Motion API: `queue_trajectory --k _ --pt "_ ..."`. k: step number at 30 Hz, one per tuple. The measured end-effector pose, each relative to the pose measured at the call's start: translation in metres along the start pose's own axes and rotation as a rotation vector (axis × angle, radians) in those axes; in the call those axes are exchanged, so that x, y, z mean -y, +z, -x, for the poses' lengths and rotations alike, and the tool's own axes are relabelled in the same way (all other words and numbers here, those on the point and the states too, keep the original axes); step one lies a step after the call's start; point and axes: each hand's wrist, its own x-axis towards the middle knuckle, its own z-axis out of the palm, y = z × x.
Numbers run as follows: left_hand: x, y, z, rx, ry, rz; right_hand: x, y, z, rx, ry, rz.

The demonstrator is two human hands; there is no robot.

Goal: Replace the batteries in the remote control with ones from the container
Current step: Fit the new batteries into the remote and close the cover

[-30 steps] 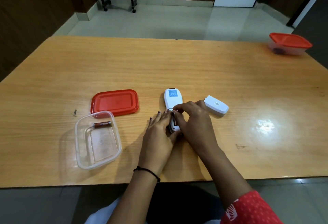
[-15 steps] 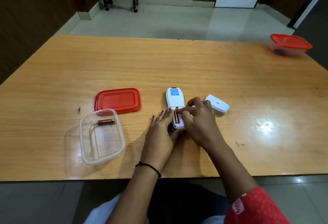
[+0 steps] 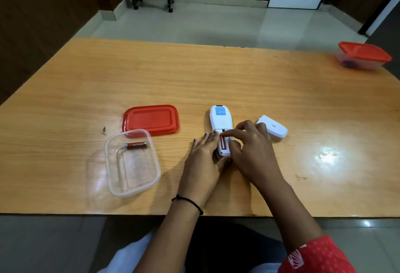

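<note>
At lower left of centre, the clear container [image 3: 132, 162] sits open on the desk [image 3: 216, 78], one spare battery [image 3: 136, 145] inside within easy reach, its red lid [image 3: 150, 119] set just behind. At centre, the left hand [image 3: 204, 160] lies flat against the face-down remote control [image 3: 221, 125], bracing it, gripping nothing. The right hand [image 3: 252, 147] presses a fingertip [image 3: 225, 134] on a battery in the open bay [image 3: 223, 144], likely seating it. The battery cover [image 3: 273, 128] lies aside, right.
</note>
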Motion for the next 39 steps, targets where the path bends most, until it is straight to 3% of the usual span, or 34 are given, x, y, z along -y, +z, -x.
queue_trajectory --k 3,5,8,10,14,18,22,26,30,34,37,39 --pt "-0.007 -0.005 0.004 0.035 0.019 0.001 0.003 -0.001 0.003 -0.046 -0.035 0.026" --pt "-0.014 -0.018 0.008 0.0 0.058 0.049 0.012 0.0 0.007 -0.109 0.002 -0.107" --pt "-0.015 -0.052 0.017 -0.206 0.103 0.101 0.043 0.005 0.011 -0.216 -0.033 -0.328" --pt "-0.001 -0.076 0.024 -0.404 0.077 0.082 0.069 0.014 0.013 -0.186 -0.128 -0.35" --pt "0.04 -0.113 0.035 -0.66 -0.224 0.13 0.116 0.042 0.008 0.015 -0.292 -0.142" --pt "0.071 -0.128 0.039 -0.664 -0.441 0.38 0.144 0.063 -0.007 0.195 -0.373 0.123" --pt "0.07 -0.129 0.038 -0.623 -0.49 0.635 0.151 0.074 -0.015 0.122 -0.396 0.29" --pt "0.07 -0.127 0.037 -0.638 -0.502 0.688 0.15 0.074 -0.019 0.183 -0.406 0.294" --pt "0.072 -0.127 0.037 -0.636 -0.475 0.618 0.139 0.048 -0.011 0.123 -0.211 -0.191" --pt "0.064 -0.125 0.038 -0.616 -0.399 0.407 0.103 0.01 0.003 0.221 0.001 -0.626" --pt "0.047 -0.117 0.037 -0.652 -0.271 0.091 0.059 -0.012 0.005 0.082 0.141 -0.779" --pt "0.029 -0.106 0.033 -0.655 -0.16 0.024 0.032 -0.023 0.002 0.002 0.249 -0.852"
